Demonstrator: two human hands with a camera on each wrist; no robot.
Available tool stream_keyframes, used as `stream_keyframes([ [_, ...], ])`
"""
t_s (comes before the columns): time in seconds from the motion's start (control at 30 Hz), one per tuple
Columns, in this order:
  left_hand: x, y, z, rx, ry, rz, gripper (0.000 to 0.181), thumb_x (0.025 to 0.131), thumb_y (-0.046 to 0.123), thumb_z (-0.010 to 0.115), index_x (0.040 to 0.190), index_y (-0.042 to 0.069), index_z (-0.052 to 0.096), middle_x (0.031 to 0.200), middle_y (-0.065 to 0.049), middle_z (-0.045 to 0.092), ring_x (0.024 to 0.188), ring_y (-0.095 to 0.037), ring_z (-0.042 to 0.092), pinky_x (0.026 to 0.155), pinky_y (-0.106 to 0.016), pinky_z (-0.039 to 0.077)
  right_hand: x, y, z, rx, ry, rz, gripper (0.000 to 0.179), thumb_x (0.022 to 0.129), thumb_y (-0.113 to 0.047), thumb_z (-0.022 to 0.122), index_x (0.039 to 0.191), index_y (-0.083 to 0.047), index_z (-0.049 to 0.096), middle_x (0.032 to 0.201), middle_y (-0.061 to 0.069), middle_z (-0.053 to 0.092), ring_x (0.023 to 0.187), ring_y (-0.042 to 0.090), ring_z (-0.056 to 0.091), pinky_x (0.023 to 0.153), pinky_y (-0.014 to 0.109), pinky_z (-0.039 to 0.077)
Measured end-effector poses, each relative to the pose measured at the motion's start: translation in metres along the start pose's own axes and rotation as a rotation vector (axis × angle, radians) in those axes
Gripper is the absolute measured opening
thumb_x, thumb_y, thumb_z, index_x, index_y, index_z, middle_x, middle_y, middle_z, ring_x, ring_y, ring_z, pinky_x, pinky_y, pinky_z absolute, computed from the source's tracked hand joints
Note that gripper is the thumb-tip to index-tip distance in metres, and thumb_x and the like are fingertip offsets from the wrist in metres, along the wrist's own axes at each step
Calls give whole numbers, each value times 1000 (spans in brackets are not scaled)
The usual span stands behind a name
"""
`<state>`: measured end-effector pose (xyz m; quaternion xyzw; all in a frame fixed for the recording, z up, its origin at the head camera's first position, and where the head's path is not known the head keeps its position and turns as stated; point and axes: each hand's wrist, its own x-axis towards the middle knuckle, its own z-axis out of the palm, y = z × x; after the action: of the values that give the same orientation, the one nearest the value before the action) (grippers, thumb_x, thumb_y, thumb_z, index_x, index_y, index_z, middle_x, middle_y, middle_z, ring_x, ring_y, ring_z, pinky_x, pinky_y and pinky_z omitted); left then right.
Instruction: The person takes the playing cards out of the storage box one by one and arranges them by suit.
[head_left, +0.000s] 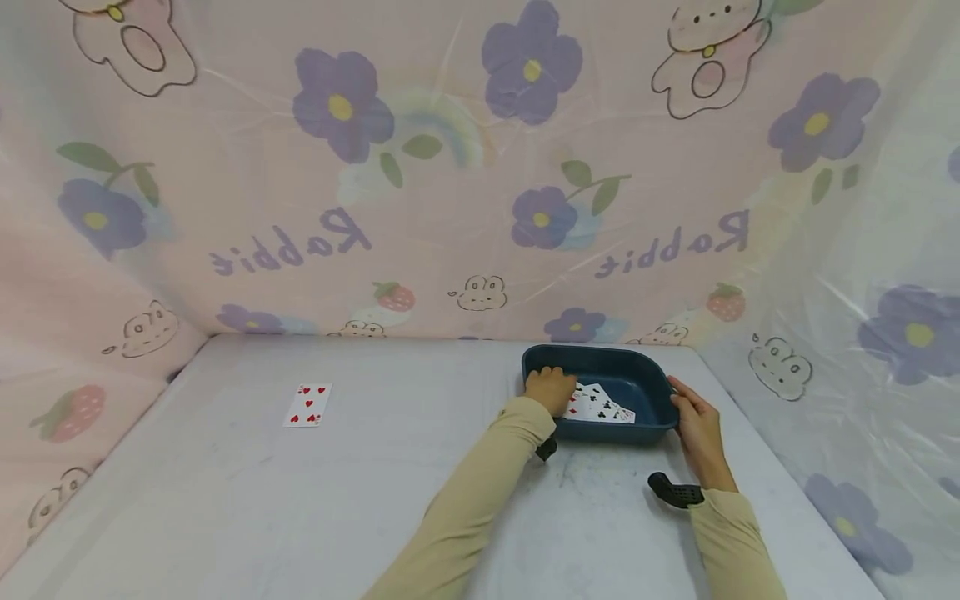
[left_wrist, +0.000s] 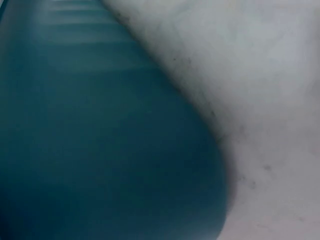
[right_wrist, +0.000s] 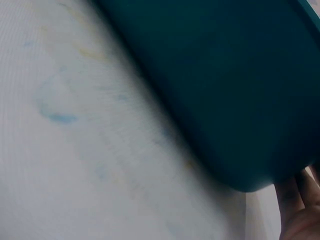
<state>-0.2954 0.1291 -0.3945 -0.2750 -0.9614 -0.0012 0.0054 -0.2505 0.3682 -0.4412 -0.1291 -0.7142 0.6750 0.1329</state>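
White covers the broad tabletop (head_left: 337, 500); at its two o'clock stands a dark teal, rounded rectangular, plastic-looking tub (head_left: 615, 432). The right hand (head_left: 699, 429) grips the tub's three-o'clock end; the left hand (head_left: 551, 390) bends over the nine-o'clock rim, and whether it pinches anything cannot be told. Handling well here likely means a steady right hold and a light left touch, so the overlapping white playing cards (head_left: 596, 404) inside, lying toward six o'clock, stay flat. One white, red-hearted card (head_left: 307, 406) lies face-up at the tabletop's ten o'clock.
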Motion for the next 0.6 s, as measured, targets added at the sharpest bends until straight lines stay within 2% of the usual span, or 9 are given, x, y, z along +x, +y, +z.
stream_keyframes([
  [0.17, -4, -1, -4, -10, -23, -22, 29, 101, 19, 50, 127, 23, 64, 123, -2, 59, 113, -18, 52, 93, -34, 41, 2, 3, 2, -7, 4, -3, 47, 104, -18, 38, 149, -4, 36, 155, 14, 27, 135, 17, 34, 99, 21, 37],
  [0.33, -3, 0, -7, -25, -60, -30, 32, 102, 19, 49, 131, 24, 61, 127, -3, 58, 117, -19, 50, 96, -36, 39, 1, 0, 1, -21, 2, 3, 47, 104, -17, 37, 149, -4, 34, 155, 14, 26, 137, 20, 32, 103, 26, 34],
  [0.6, -2, 1, -6, -48, -59, -20, 31, 102, 20, 49, 131, 24, 62, 126, -4, 58, 116, -22, 48, 98, -39, 38, 0, -1, 0, -26, -11, -9, 48, 104, -19, 37, 150, -3, 33, 156, 15, 24, 139, 23, 30, 104, 30, 32],
])
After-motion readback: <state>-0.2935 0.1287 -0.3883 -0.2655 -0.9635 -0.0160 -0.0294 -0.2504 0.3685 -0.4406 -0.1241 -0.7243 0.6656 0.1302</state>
